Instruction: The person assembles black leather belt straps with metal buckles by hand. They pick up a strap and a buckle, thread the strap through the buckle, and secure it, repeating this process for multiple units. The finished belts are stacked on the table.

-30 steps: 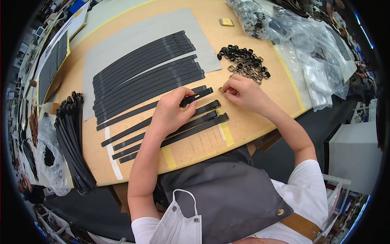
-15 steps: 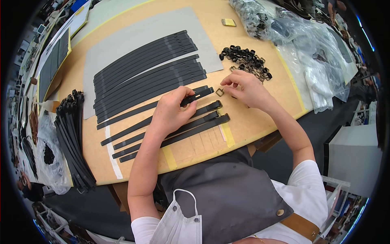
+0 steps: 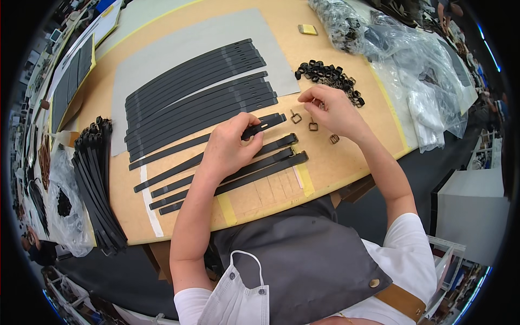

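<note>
My left hand [image 3: 230, 147] presses down on a black strap [image 3: 265, 123] and pinches it near its slotted end. Three more loose straps [image 3: 254, 162] lie just below it on the wooden table. My right hand [image 3: 336, 111] hovers to the right, its fingertips pinched on what looks like a small dark metal buckle, close to a pile of black buckles [image 3: 327, 76]. Three single buckles lie loose on the wood: one [image 3: 295, 116] by the strap end, one [image 3: 313, 125] under my right hand, one [image 3: 334, 139] beside my wrist.
Rows of black straps [image 3: 200, 89] lie on a grey mat [image 3: 179, 49]. A bundle of straps [image 3: 97, 184] sits at the table's left edge by a plastic bag [image 3: 62, 206]. Clear plastic bags [image 3: 417, 70] fill the right side. A small yellow block [image 3: 307, 29] lies far back.
My right hand has lifted away from the strap end toward the buckle pile. Loose buckles now lie on the wood between my hands. My left hand stays on the strap.
</note>
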Demonstrator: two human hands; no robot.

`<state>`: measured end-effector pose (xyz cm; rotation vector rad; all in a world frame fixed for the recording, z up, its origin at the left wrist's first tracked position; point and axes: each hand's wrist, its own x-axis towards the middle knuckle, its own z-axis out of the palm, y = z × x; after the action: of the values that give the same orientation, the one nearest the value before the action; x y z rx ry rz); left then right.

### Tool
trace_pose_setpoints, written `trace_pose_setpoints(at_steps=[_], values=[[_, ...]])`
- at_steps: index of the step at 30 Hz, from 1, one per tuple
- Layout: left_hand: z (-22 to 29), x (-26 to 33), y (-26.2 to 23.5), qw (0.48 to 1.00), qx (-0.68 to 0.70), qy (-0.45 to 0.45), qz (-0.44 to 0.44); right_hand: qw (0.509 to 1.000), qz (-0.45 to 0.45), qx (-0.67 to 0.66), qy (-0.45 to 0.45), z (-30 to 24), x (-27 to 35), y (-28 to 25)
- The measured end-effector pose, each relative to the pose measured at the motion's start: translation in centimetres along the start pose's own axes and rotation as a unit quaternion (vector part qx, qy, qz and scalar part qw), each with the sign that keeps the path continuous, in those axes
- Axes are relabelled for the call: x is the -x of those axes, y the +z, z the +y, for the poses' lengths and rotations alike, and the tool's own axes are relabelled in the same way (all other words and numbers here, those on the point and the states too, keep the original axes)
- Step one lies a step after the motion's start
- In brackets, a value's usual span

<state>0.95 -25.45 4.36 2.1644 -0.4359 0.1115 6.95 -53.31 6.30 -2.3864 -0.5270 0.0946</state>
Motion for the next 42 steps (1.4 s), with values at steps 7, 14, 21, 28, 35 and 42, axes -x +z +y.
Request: trace_pose_setpoints(at_steps=[7,14,21,28,35,42], values=[[0.2,-0.1,-0.2,1.0,0.006,-0.01,-0.002,0.998,0.017,0.045,0.045,-1.1,0.7,2.5],[0.0,-0.1,-0.3,1.0,0.0,-0.002,0.006,0.994,-0.046,-0.053,0.089,-0.1,-0.1,3.3],[0.4,-0.2,-0.5,0.999,0.036,-0.03,0.005,0.94,-0.1,-0.306,0.116,0.0,-0.7,2.5],[0.9,-0.2,-0.9,0.997,0.064,-0.051,0.008,0.892,-0.046,-0.448,0.044,-0.2,-1.7,3.3],[0.1,-0.2,-0.4,0.998,0.043,-0.005,0.049,0.868,-0.021,-0.491,0.07,-0.8,-1.3,4.1],[0.2,-0.2,-0.3,0.998,0.003,-0.009,0.058,0.883,-0.008,-0.469,0.008,-1.2,-0.4,5.0]])
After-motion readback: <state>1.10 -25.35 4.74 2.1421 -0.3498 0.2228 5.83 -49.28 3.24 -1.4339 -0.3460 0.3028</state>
